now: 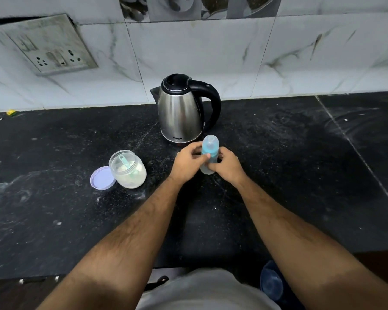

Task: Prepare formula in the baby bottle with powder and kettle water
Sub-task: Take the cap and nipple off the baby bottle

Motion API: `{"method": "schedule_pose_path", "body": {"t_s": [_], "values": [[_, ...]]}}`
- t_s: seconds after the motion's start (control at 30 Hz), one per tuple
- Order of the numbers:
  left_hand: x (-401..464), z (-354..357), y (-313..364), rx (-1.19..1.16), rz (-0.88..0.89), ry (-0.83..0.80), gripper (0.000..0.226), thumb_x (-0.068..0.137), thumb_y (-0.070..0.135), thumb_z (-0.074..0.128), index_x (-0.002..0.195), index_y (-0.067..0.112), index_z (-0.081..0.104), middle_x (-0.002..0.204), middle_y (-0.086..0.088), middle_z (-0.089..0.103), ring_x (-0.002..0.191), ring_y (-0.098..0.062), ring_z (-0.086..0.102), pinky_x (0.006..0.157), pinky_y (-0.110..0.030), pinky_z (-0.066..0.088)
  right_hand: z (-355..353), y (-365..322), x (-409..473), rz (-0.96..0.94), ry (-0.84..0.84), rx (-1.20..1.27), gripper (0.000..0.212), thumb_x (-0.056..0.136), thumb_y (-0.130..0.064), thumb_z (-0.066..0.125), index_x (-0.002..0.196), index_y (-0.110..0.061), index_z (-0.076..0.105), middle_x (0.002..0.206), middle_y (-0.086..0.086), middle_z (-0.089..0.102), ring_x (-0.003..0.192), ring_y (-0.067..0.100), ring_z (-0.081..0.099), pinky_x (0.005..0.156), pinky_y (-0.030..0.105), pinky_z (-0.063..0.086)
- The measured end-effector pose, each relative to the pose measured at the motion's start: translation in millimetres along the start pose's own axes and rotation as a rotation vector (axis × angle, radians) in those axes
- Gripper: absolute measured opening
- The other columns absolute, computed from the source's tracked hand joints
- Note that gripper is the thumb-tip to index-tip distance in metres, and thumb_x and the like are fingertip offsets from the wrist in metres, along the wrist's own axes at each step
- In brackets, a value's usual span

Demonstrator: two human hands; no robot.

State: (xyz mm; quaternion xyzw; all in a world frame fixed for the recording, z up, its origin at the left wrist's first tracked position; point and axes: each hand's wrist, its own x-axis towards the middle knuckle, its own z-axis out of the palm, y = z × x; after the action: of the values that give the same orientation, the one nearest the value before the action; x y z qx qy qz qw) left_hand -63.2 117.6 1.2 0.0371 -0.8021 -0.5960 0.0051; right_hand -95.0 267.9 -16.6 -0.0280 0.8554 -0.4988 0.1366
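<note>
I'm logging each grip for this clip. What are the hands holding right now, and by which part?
Both hold the baby bottle: the left hand at its blue collar, the right hand round the lower body.

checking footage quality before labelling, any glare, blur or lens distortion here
Head view: strong wide-angle distortion, with wall tile lines and the counter edge bowing outward. Soft glare streaks run down the steel kettle. The baby bottle, gripped by the left hand and right hand, is slightly soft, as is the powder jar. Corners darken, and the socket plate is smeared.
</note>
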Motion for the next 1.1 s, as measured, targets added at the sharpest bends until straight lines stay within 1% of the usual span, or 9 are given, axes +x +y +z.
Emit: {"method": "schedule_pose_path", "body": {"t_s": [0.07,0.17,0.37,0.47,0.57,0.77,0.9,1.0,1.1], "values": [[-8.3,0.2,0.7,-0.023,0.016,0.012,0.035,0.084,0.019,0.075,0.118,0.016,0.067,0.107,0.004,0.073,0.097,-0.004,0.068,0.084,-0.019,0.053,-0.7,4.0,-12.7,-0.01,-0.025,0.071,0.051,0.073,-0.016,0.081,0.118,-0.017,0.057,0.112,0.0,0.068,0.102,0.015,0.065,0.09,0.034,0.054],[-19.0,-1.0,-1.2,-0.04,-0.005,0.004,0.031,0.083,0.026,0.077,0.112,0.017,0.069,0.099,0.001,0.074,0.093,-0.01,0.071,0.085,-0.025,0.055,1.3,12.0,-31.1,-0.031,-0.047,0.184,0.053,0.072,-0.018,0.083,0.119,-0.018,0.057,0.11,0.0,0.07,0.101,0.015,0.068,0.092,0.039,0.056],[-32.1,-18.4,9.4,-0.28,-0.043,-0.14,0.044,0.088,0.004,0.068,0.13,-0.001,0.056,0.122,-0.011,0.067,0.111,-0.014,0.065,0.097,-0.028,0.051,0.7,8.3,-63.3,-0.019,-0.157,0.322,0.04,0.08,-0.01,0.078,0.117,-0.017,0.064,0.107,0.002,0.073,0.101,0.016,0.07,0.096,0.039,0.054],[-34.1,-29.3,17.5,-0.327,-0.047,-0.276,0.038,0.091,0.002,0.062,0.129,0.001,0.057,0.108,-0.007,0.071,0.099,-0.013,0.067,0.089,-0.026,0.053,-1.0,2.5,-76.4,-0.015,-0.268,0.362,0.035,0.083,-0.007,0.075,0.116,-0.016,0.065,0.106,0.001,0.074,0.1,0.014,0.069,0.093,0.033,0.054],[-36.5,-31.7,21.6,-0.333,-0.054,-0.315,0.033,0.091,0.001,0.061,0.124,0.003,0.06,0.098,-0.002,0.073,0.091,-0.011,0.067,0.083,-0.024,0.055,-0.3,-0.7,-84.3,-0.021,-0.311,0.365,0.033,0.085,-0.008,0.074,0.116,-0.015,0.065,0.106,0.001,0.073,0.101,0.015,0.069,0.094,0.034,0.054],[-45.3,-25.0,22.5,-0.298,-0.05,-0.179,0.029,0.093,0.007,0.063,0.12,-0.001,0.061,0.097,-0.01,0.072,0.087,-0.016,0.068,0.079,-0.028,0.057,15.6,-1.1,-91.7,-0.048,-0.138,0.26,0.032,0.084,-0.016,0.076,0.114,-0.015,0.064,0.106,0.005,0.073,0.099,0.022,0.07,0.093,0.042,0.056],[-49.3,-19.1,24.3,-0.316,-0.065,-0.066,0.022,0.094,0.012,0.063,0.114,0.002,0.065,0.103,-0.021,0.071,0.091,-0.025,0.068,0.087,-0.042,0.056,25.8,-2.8,-97.1,-0.036,0.009,0.177,0.035,0.082,-0.021,0.078,0.113,-0.017,0.063,0.102,-0.002,0.072,0.094,0.014,0.069,0.088,0.034,0.057],[-49.7,-17.6,25.0,-0.307,-0.079,-0.078,0.019,0.093,0.011,0.064,0.111,0.006,0.066,0.105,-0.021,0.071,0.093,-0.025,0.069,0.089,-0.043,0.056,30.7,1.1,-101.1,-0.034,0.056,0.175,0.035,0.08,-0.023,0.08,0.11,-0.017,0.064,0.099,-0.002,0.072,0.092,0.014,0.069,0.085,0.034,0.057],[-48.8,-16.6,24.4,-0.303,-0.071,-0.093,0.029,0.089,0.01,0.068,0.117,0.002,0.063,0.107,-0.018,0.072,0.097,-0.024,0.069,0.091,-0.04,0.056,30.0,8.0,-102.0,-0.02,0.06,0.161,0.037,0.079,-0.024,0.081,0.111,-0.017,0.063,0.1,-0.002,0.071,0.092,0.013,0.068,0.085,0.035,0.057]]}}
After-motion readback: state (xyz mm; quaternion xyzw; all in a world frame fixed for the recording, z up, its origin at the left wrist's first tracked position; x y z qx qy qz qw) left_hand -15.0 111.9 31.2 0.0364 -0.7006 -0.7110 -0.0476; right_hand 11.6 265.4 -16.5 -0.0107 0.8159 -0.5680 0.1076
